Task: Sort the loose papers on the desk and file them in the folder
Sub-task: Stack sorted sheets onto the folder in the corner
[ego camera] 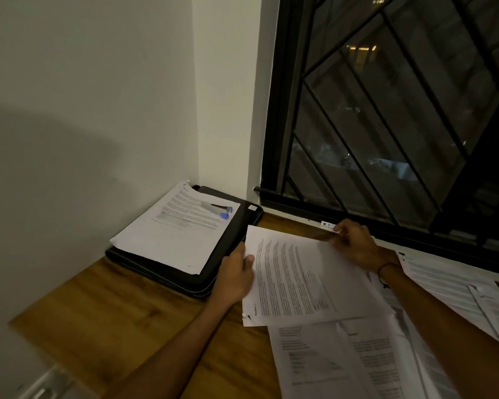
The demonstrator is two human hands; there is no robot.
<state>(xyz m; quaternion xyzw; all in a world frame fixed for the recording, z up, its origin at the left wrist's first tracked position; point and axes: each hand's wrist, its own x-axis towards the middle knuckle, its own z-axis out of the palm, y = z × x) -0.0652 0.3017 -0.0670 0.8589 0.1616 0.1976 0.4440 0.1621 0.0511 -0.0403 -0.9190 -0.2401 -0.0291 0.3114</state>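
A printed paper set (297,279) is held just above the desk, stapled at its near left corner. My left hand (238,275) grips its left edge, thumb on top. My right hand (355,243) holds its far right edge with curled fingers. A black folder (236,234) lies shut in the wall corner to the left. On it rests a stack of papers (170,234), weighted by a grey and blue stapler (218,210). More loose printed sheets (346,361) lie spread on the desk under and right of the held set.
The wooden desk (113,306) ends at a white wall on the left and a dark barred window (386,125) behind. Further sheets (455,283) overlap near the right edge. A small white tag (327,225) sits on the window sill.
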